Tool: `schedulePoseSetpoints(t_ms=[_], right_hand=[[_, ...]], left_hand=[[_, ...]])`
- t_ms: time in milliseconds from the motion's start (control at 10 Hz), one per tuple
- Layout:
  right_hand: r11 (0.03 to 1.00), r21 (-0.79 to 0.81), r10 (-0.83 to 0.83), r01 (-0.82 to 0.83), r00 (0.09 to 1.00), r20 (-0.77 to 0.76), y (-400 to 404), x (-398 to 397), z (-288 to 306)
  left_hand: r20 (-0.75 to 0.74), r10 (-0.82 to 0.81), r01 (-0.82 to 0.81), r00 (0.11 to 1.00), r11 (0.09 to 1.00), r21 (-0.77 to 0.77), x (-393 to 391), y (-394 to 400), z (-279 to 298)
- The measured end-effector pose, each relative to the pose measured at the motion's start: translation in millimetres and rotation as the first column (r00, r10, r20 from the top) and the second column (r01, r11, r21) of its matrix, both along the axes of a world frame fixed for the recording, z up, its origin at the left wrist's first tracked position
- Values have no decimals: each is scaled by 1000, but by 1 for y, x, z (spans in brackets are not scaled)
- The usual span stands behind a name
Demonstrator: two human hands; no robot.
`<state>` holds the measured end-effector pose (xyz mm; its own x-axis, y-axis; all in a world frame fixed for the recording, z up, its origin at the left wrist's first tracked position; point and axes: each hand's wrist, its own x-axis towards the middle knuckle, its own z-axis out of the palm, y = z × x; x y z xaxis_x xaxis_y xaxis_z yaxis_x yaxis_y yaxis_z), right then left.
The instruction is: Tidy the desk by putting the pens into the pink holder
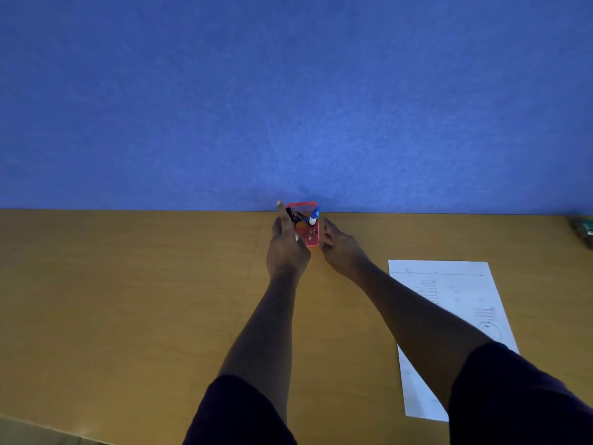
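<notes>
The pink holder stands at the back of the desk against the blue partition. Inside it lean black pens and a white pen with a blue cap. My left hand is pressed to the holder's left side with one finger raised. Its fingers are closed on a black pen that lies along the holder's left rim. My right hand cups the holder's right side, fingers touching its wall. The holder's lower left is hidden behind my left hand.
A printed white sheet of paper lies on the wooden desk to the right, partly under my right forearm. A dark object sits at the far right edge. The desk's front edge runs along the bottom left.
</notes>
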<state>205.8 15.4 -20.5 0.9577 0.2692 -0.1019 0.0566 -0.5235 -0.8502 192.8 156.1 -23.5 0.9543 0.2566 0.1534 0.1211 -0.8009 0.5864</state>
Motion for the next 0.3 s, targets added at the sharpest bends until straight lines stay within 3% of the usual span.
schedulePoseSetpoints(t_ms=[200,300], right_hand=[[942,-332,32,51,970,241,-36,-30,-11],[900,-409,48,150,899,434,-65,-47,-18]], left_hand=[[35,91,-95,995,990,109,-22,-14,1],[92,72,-88,993,978,189,-47,-29,-1]])
